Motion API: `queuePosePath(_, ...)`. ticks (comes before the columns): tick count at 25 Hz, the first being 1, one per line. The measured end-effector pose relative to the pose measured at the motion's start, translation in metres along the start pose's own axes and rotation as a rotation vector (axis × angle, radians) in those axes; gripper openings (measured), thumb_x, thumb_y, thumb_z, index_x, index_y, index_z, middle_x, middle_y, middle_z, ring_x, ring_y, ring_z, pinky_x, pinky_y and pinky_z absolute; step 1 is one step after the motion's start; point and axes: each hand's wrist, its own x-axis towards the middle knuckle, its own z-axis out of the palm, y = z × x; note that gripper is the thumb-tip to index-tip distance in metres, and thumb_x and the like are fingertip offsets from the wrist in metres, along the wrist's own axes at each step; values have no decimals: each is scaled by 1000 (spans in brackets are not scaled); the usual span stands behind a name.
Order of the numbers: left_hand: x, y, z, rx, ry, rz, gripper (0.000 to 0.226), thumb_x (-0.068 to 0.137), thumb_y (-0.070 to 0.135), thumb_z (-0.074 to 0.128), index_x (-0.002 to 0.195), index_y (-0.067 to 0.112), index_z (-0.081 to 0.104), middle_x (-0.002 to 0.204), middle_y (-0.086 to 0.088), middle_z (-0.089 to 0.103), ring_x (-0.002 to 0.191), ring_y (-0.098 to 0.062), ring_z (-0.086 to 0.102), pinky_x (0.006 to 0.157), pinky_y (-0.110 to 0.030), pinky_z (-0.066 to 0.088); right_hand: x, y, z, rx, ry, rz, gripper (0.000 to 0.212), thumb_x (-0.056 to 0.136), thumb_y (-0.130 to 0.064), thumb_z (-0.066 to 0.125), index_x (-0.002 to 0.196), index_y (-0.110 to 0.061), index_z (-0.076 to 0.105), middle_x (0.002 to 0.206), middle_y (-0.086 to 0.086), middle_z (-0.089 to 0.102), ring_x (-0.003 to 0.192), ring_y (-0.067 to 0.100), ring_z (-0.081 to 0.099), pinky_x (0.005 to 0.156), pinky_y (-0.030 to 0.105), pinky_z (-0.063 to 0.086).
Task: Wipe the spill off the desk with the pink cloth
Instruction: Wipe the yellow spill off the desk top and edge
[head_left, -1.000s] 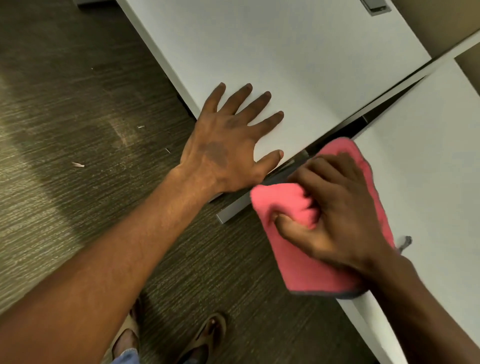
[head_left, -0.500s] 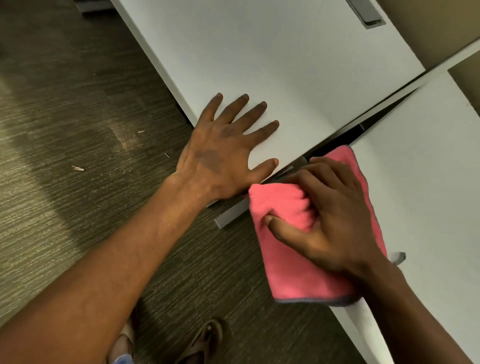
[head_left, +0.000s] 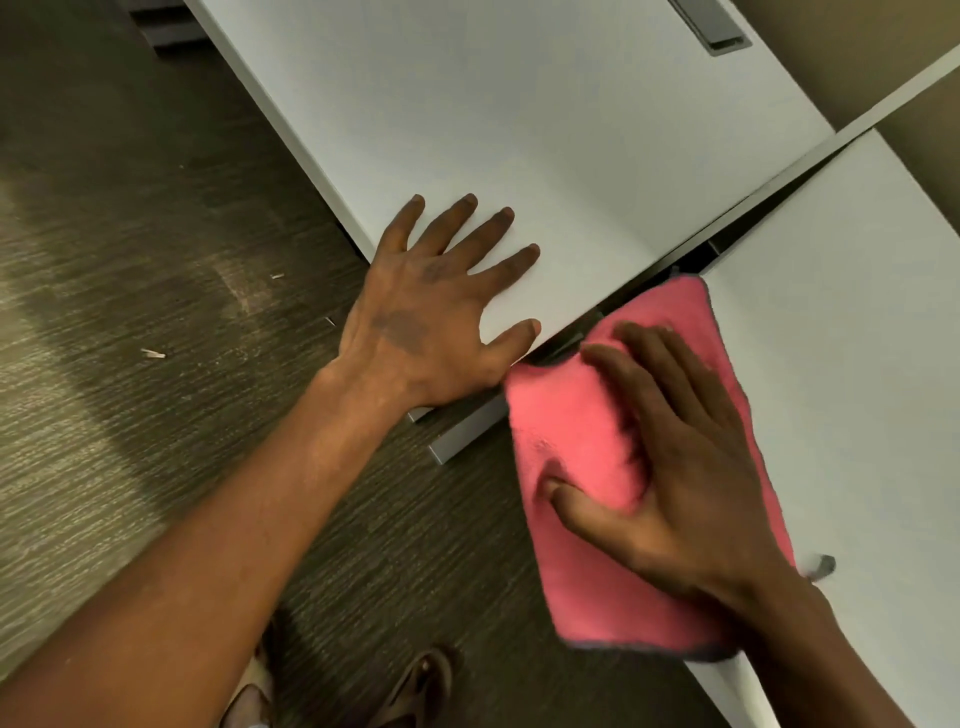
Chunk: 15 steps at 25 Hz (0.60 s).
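Sandalled feet (head_left: 415, 686) at the bottom edge, on dark carpet (head_left: 130, 260). Just above, at lower right of the frame: right hand (head_left: 691, 467) spread on the pink cloth (head_left: 566, 415), fingers extended and slightly blurred, thumb dug into a fold, pressing rather than clutching. Cloth lying over the near corner of the right tabletop (head_left: 857, 338), its left part overhanging the edge and the dark gap (head_left: 691, 260) between the two surfaces. Left hand (head_left: 431, 312) at frame centre, flat and splayed on the corner of the left tabletop (head_left: 545, 130), holding nothing. No spill visible anywhere. Wiping stroke probably under way; next, likely a sweep of the cloth along the right tabletop, with steady downward pressure. Grey cable hatch (head_left: 711, 26) at top right.
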Motion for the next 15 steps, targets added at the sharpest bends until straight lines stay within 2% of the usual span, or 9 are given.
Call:
queuePosePath(3, 2, -1, 0, 4, 11, 10, 71, 91, 72, 27, 154, 41, 37, 166, 4, 29, 156, -23, 20, 126, -53, 10, 24, -15, 5, 1, 32, -114, 54, 81, -63, 63, 121, -27, 67, 125, -5, 63, 134, 24, 48, 116, 57, 35)
queuePosePath(4, 2, -1, -1, 8, 9, 12, 70, 92, 73, 28, 154, 41, 37, 166, 4, 28, 156, -23, 20, 126, -53, 10, 24, -18, 7, 28, 40, -159, 43, 83, -54, 64, 117, -27, 68, 118, -6, 63, 126, 22, 51, 114, 56, 36)
queuePosePath(5, 1, -2, -1, 14, 5, 13, 70, 92, 73, 28, 154, 41, 36, 167, 5, 28, 156, -23, 20, 126, -53, 10, 20, -21, 10, 58, 29, -201, 39, 85, -47, 65, 119, -28, 66, 119, -7, 63, 126, 21, 51, 115, 56, 35)
queuePosePath(7, -1, -4, -2, 14, -8, 23, 70, 92, 73, 27, 154, 42, 35, 167, 5, 27, 156, -23, 20, 126, -52, 10, 2, -18, 13, 56, -20, -268, 52, 87, -39, 62, 139, -32, 57, 143, -5, 57, 144, 23, 43, 122, 57, 29)
queuePosePath(9, -1, -3, -4, -2, -7, 29, 70, 92, 73, 28, 154, 42, 37, 166, 5, 29, 156, -23, 21, 126, -52, 10, -21, -5, 12, 40, -41, -282, 72, 87, -41, 61, 156, -35, 41, 167, -6, 36, 158, 24, 25, 126, 59, 24)
queuePosePath(12, -1, -1, -3, -1, 1, 4, 69, 92, 71, 31, 153, 41, 39, 166, 5, 30, 155, -23, 22, 126, -52, 10, -33, 11, 3, 102, 0, -94, 93, 79, -60, 67, 162, -38, 30, 173, -12, 21, 161, 17, 16, 125, 60, 24)
queuePosePath(15, 0, 0, -2, 22, -7, 3, 70, 92, 72, 28, 154, 40, 36, 167, 4, 28, 156, -23, 19, 126, -53, 10, -20, 7, 0, 21, -41, 61, 106, 73, -83, 57, 163, -45, 17, 175, -14, 9, 163, 16, 3, 129, 57, 14)
